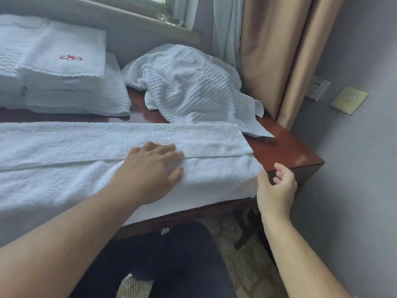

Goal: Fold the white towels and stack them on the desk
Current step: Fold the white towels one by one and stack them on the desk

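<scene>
A long white terry towel (64,151) lies flat across the front of the dark wooden desk (287,147), its far long edge folded over toward the middle. My left hand (153,166) rests flat on it with straight fingers, over the folded edge. My right hand (277,188) hovers at the towel's right end near the desk's front corner, fingers loosely curled and holding nothing. A stack of folded white towels (60,67), the top one with a red emblem, stands at the back left. A crumpled white waffle towel (193,89) lies at the back right.
Beige curtains (285,50) hang right behind the desk's right end. A window sill (150,22) with a glass dish runs along the back. The grey wall on the right carries a socket (318,88) and a switch plate. My dark-trousered legs are under the desk.
</scene>
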Demonstrator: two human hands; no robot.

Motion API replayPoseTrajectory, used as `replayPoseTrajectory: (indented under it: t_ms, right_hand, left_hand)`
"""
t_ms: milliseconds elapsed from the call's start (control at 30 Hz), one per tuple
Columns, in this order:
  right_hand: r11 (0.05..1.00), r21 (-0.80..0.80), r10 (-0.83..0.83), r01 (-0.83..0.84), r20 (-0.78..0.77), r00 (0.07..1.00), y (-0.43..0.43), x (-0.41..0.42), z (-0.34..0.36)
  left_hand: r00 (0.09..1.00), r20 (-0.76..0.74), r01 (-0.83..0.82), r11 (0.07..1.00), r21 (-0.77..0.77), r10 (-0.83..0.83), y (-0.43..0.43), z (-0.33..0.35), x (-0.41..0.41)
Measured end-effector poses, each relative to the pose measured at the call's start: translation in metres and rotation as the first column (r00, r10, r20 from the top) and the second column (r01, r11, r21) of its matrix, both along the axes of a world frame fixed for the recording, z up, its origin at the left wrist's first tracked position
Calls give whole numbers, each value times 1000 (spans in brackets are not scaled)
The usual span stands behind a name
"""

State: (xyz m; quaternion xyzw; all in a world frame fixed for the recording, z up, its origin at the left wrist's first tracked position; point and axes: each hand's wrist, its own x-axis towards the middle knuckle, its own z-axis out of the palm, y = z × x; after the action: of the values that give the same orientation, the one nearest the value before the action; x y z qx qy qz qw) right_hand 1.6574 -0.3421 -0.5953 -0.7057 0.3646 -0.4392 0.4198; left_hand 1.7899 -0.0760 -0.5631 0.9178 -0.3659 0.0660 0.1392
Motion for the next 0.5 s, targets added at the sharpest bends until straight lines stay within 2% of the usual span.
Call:
replayPoseTrajectory:
  t_ms: [67, 133, 233, 333, 433, 500]
  right_hand:
    - [989, 146, -33, 27, 37, 999, 2, -1, -1]
    - [964, 260, 47, -46, 3, 999, 3, 0, -1]
    - [934, 335, 149, -123, -54, 987, 2, 0, -4]
    - [929, 335, 193, -155, -84, 978, 2, -4, -6]
    - [956, 208, 239, -205, -157, 958, 6, -14, -4]
    - [959, 118, 274, -258, -147, 950, 8, -19, 0]
  left_hand:
    - [1000, -4, 1, 1000, 9, -1, 0, 1, -1]
    - [1000, -6, 1, 1000, 12, -1, 1, 1, -1]
    - [1000, -6, -1, 1000, 8, 1, 1, 3, -2]
    - [1000, -11, -2, 1000, 7, 2, 1, 3, -3]
    - [1000, -21, -8, 1000, -2, 8, 1, 4, -3]
    - [1000, -26, -8, 1000, -5, 8, 1, 4, -3]
